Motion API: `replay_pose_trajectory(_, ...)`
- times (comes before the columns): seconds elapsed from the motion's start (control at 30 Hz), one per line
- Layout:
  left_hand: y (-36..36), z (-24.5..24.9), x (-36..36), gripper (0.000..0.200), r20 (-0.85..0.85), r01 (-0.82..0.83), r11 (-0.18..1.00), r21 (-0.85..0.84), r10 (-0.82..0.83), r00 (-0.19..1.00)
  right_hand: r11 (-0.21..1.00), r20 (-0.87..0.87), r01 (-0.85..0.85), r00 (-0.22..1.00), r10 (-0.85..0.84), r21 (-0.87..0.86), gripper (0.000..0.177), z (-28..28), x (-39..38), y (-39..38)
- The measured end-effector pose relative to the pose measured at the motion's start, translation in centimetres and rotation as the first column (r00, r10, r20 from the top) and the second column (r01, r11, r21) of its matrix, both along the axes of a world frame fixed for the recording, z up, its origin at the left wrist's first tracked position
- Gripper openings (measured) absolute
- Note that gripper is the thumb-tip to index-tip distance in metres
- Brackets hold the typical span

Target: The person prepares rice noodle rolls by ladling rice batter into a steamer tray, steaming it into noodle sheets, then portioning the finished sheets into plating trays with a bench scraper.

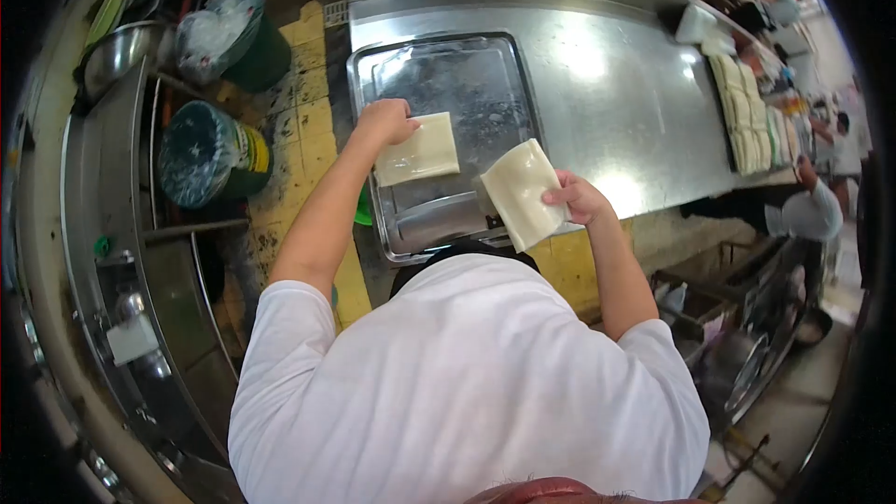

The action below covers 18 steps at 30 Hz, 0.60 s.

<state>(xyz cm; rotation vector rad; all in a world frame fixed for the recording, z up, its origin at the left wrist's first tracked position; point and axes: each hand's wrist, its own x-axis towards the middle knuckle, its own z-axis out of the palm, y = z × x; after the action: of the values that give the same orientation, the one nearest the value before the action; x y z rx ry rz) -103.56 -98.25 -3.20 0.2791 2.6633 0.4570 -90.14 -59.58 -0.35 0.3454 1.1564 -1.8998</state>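
Observation:
My left hand point(386, 123) pinches the upper left corner of a pale, square dough sheet point(420, 151) over the dark metal baking tray point(476, 75). To the right, my right hand point(579, 199) grips a second pale piece, a dough sheet point(525, 194) or a thin stack of them, by its right edge. This one is tilted and bends a little, overlapping the tray's right rim in the view. A grey metal cylinder-like piece point(439, 222) lies at the tray's near end, partly behind my body.
The tray rests on a steel worktable point(607, 65) with a raised back ledge. Stacked pale folded pieces point(747, 117) sit at its right end. Lidded buckets point(210, 154) stand on the yellow tiled floor at left. Another person point(803, 215) is at the far right.

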Motion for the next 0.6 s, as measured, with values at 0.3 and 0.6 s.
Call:
replay_pose_trajectory(0.3,0.4,-1.3,-3.6,0.050,0.290,0.274,0.953,-0.130,-0.228,0.930,0.972,-0.083,0.235,0.968,-0.236,-0.024,0.046,0.6,7.2,2.1)
replay_pose_trajectory(0.6,0.3,-2.4,-4.6,0.057,0.440,0.158,0.987,0.042,-0.160,0.884,0.943,-0.079,0.328,0.940,-0.332,-0.055,0.047,0.2,10.4,3.3)
